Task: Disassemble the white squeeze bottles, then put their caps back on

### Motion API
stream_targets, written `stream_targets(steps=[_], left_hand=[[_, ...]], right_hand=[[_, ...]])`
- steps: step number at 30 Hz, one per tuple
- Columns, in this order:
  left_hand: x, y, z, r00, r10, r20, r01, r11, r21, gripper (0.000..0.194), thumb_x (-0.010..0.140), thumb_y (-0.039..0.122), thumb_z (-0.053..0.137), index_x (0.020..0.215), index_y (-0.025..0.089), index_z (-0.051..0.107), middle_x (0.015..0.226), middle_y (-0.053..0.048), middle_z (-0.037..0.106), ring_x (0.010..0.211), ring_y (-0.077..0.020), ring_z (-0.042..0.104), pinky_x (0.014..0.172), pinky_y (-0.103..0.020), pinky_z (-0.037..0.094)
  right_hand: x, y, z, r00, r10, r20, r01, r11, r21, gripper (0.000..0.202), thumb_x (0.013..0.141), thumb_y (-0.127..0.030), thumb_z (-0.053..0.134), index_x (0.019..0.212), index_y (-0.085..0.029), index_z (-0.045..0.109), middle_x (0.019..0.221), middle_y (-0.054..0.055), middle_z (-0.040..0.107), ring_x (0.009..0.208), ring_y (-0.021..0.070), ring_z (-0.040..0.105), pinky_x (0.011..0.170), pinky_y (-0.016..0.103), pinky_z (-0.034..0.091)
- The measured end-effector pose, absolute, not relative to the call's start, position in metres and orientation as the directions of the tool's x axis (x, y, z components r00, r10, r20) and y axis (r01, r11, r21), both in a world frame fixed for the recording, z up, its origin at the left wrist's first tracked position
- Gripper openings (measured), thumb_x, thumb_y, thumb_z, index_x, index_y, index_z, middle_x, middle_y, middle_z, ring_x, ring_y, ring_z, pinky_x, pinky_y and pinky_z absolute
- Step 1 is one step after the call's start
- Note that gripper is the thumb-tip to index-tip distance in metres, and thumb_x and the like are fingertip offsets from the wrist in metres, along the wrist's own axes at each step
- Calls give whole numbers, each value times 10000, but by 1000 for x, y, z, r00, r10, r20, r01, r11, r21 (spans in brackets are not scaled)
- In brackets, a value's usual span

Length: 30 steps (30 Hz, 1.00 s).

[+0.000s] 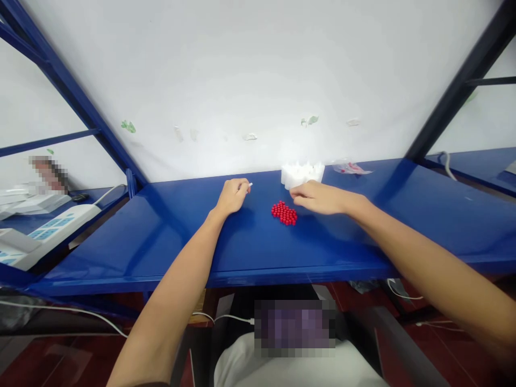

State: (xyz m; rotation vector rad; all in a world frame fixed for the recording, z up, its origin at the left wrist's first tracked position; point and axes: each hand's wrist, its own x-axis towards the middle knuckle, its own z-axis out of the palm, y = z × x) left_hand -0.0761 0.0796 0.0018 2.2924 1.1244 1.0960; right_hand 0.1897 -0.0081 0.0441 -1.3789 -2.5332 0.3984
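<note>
My left hand [234, 195] rests low over the blue tabletop, its fingers closed round a small white piece [250, 184] whose narrow tip sticks out to the right. The rest of that piece is hidden in the fingers. My right hand [312, 197] hovers at the right of a flat cluster of small round red pieces [284, 213], fingers bent and slightly apart, with nothing visible in them. Just behind it stands a tight group of small white bottle-like pieces with narrow tips [300, 174], partly covered by the hand.
A clear plastic bag [350, 167] with some red in it lies by the wall. The blue table [169, 236] has blue metal posts at both ends. On the left, a white power strip [60, 231] and white boxes [36, 203] sit on a neighbouring surface.
</note>
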Motion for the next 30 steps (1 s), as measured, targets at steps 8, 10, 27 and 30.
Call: stream_targets(steps=[8,10,27,30], left_hand=[[-70,80,-7,471,745,472,573,-665,479,306,861,249,384,627,172,566,577,4,549,579,-146,481,598,-268,329],[-71,81,-8,469,748,469,582,-662,472,314,865,248,371,629,174,565,576,2,550,584,-150,488,594,-266,333],[-73,85,-10,446,765,464,583,-642,497,326,866,271,357,643,174,574,581,-1,565,581,-147,506,592,-257,356],[-72,83,-9,458,760,462,577,-649,497,322,860,275,354,645,176,571,574,-2,559,574,-152,503,591,-264,357]], right_hand=[[190,-7,41,-468,884,-17,869,456,-194,193,878,-301,466,715,-198,463,652,26,544,561,141,439,561,313,266],[190,-7,40,-443,895,-43,885,430,-178,182,883,-305,458,736,-198,469,671,33,558,565,144,451,559,309,275],[185,-8,36,-463,865,-194,886,450,-109,98,929,-250,411,851,-206,451,794,58,592,620,163,486,574,294,328],[186,-6,32,-493,853,-169,869,474,-143,83,934,-253,400,882,-210,448,810,58,601,632,169,504,573,293,334]])
